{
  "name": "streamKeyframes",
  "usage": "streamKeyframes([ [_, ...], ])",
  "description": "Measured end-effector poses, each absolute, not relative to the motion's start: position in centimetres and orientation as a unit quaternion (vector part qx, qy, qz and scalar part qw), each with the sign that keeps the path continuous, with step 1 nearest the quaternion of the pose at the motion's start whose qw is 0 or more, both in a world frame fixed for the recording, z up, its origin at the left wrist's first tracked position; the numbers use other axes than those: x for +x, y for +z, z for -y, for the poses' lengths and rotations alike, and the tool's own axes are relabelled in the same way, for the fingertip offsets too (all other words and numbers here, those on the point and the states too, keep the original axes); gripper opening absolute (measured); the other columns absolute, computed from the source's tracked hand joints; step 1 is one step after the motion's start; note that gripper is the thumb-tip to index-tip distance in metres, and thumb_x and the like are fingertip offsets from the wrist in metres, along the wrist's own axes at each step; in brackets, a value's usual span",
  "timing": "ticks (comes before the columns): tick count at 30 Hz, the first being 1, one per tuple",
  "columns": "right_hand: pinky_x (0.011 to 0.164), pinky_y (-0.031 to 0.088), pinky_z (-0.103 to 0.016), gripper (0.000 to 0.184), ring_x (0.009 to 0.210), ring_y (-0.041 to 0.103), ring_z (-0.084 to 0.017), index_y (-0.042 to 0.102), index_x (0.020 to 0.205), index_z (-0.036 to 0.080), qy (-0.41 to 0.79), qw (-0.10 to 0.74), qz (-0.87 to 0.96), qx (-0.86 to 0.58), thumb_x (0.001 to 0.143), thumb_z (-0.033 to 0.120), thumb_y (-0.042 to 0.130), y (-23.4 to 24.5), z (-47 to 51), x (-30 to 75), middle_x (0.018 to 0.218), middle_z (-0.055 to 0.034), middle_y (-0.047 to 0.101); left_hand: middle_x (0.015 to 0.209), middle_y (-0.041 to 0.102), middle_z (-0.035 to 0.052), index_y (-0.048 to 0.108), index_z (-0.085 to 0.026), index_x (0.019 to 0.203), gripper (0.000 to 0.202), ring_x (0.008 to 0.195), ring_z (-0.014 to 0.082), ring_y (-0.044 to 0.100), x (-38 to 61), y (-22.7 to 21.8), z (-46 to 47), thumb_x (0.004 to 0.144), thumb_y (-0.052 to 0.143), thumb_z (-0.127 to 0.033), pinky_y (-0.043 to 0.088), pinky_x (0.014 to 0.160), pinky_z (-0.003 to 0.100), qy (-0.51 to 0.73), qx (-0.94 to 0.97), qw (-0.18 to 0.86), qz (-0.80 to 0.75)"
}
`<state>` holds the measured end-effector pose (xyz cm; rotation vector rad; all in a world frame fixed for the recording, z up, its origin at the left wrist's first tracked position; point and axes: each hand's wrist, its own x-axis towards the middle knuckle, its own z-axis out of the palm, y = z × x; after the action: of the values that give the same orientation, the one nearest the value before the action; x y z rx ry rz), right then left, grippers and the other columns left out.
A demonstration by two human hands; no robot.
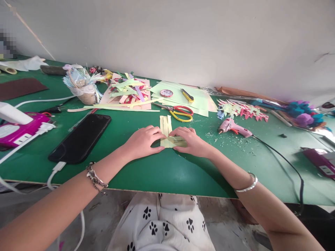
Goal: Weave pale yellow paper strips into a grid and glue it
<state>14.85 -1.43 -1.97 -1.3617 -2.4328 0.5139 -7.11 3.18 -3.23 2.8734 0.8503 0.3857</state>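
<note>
Pale yellow-green folded paper strips (pixel 165 127) lie on the table before me in an L shape, one arm pointing away and one to the right. My left hand (pixel 142 140) holds the left edge at the corner, its thumb and index finger bent around it. Over the rightward arm lies my right hand (pixel 191 142), fingers on top and thumb at the near edge. Just beyond the strips are scissors (pixel 180 116) with red and yellow handles. A pink glue gun (pixel 235 128) lies right of my right hand.
A black phone (pixel 81 137) with a white cable lies at left, near a magenta power strip (pixel 21 130). Behind are a pile of paper strips (pixel 129 89), green sheets (pixel 167 89), a yellow cutter (pixel 187 96) and a small decorated basket (pixel 85 87). The glue gun's black cord crosses the right side.
</note>
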Motion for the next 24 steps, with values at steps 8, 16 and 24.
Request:
streamKeyframes([
  [8, 0.090, 0.030, -0.040, 0.030, 0.100, 0.049, -0.021, 0.050, 0.108, 0.024, 0.176, 0.149, 0.849, -0.475, 0.079, 0.027, 0.055, -1.89, 1.48, 14.54, 0.107, -0.0039, 0.056, 0.100, 0.059, 0.0047, 0.060, -0.023, 0.107, 0.034, 0.089, 0.0202, 0.052, -7.16, -3.28, -3.20, 0.083, 0.049, -0.043, 0.042, 0.068, 0.029, 0.131, 0.949, 0.062, -0.280],
  [16, 0.091, 0.030, -0.041, 0.030, 0.102, 0.049, -0.022, 0.051, 0.109, 0.024, 0.183, 0.150, 0.849, -0.473, 0.079, 0.030, 0.056, -1.91, 1.48, 14.85, 0.108, -0.0050, 0.055, 0.100, 0.059, 0.0045, 0.060, -0.022, 0.106, 0.033, 0.089, 0.0198, 0.052, -7.18, -3.31, -3.18, 0.083, 0.049, -0.043, 0.042, 0.070, 0.030, 0.126, 0.950, 0.059, -0.280],
  [24, 0.090, 0.029, -0.040, 0.024, 0.101, 0.049, -0.021, 0.056, 0.104, 0.024, 0.174, 0.144, 0.855, -0.466, 0.081, 0.032, 0.056, -2.00, 1.32, 14.81, 0.108, -0.0038, 0.055, 0.101, 0.058, 0.0038, 0.059, -0.022, 0.106, 0.039, 0.089, 0.0194, 0.052, -7.16, -3.30, -3.31, 0.081, 0.050, -0.051, 0.041, 0.068, 0.029, 0.122, 0.951, 0.060, -0.279],
])
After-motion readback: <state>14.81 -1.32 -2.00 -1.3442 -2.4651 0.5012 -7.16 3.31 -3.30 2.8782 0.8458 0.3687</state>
